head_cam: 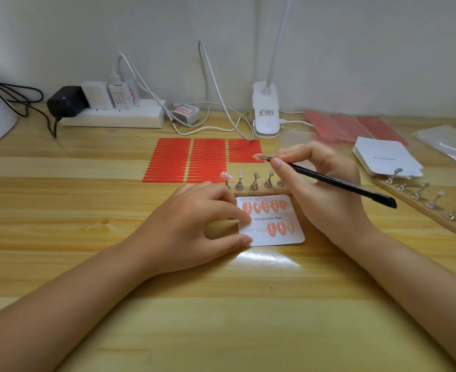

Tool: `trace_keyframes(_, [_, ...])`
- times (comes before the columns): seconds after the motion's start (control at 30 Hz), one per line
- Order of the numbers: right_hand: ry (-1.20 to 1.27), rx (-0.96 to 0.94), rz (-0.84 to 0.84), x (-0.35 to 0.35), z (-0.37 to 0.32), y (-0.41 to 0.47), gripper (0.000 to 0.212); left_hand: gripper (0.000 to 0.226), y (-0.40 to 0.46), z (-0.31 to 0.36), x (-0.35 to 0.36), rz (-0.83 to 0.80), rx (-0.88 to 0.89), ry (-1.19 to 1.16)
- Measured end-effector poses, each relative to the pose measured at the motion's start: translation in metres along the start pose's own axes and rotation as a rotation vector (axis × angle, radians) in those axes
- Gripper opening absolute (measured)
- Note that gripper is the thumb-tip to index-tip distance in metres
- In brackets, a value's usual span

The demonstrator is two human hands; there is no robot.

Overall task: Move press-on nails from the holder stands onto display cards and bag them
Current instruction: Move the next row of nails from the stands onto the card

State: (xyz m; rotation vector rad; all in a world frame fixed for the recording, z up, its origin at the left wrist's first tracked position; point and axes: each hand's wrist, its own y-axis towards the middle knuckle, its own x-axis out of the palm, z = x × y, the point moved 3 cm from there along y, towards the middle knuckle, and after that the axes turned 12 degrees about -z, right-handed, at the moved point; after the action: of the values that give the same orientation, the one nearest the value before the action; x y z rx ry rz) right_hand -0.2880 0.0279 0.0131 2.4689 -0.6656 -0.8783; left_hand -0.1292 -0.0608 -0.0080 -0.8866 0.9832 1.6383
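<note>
Two hands: left (194,224) pinning "Handmade Nail" card (272,234), right (320,183) gripping tweezers (336,182).

At frame centre, the left hand (194,218) presses the card (272,237) onto the tabletop (87,237); the right hand (326,189) grips tweezers (336,182) holding a nail (256,156) above the stands (253,182).

Card's (272,234) left edge under the left hand (194,224); nearest stand (280,183) behind the right hand (326,189); blurred bags (447,143) at right edge.

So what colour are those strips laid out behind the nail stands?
The strips are bright red-orange, seen in the head view.
</note>
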Motion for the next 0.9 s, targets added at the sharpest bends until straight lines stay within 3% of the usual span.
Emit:
trace_keyframes(0.2, [-0.012, -0.167, 0.021, -0.018, -0.019, 0.003, 0.006, 0.035, 0.001, -0.001, 0.0, 0.005, -0.008, -0.032])
trace_keyframes(0.4, [-0.063, -0.198, -0.153, -0.014, -0.018, -0.035, 0.011, 0.036, 0.001, -0.001, 0.001, 0.012, -0.002, -0.041])
trace_keyframes(0.7, [-0.18, -0.197, -0.191, -0.012, -0.011, -0.044, 0.009, 0.036, 0.002, 0.0, 0.001, 0.012, -0.008, -0.052])
trace_keyframes(0.9, [-0.395, 0.049, -0.569, -0.001, -0.001, -0.034, 0.005, 0.037, 0.001, 0.0, 0.001, 0.011, -0.018, -0.06])
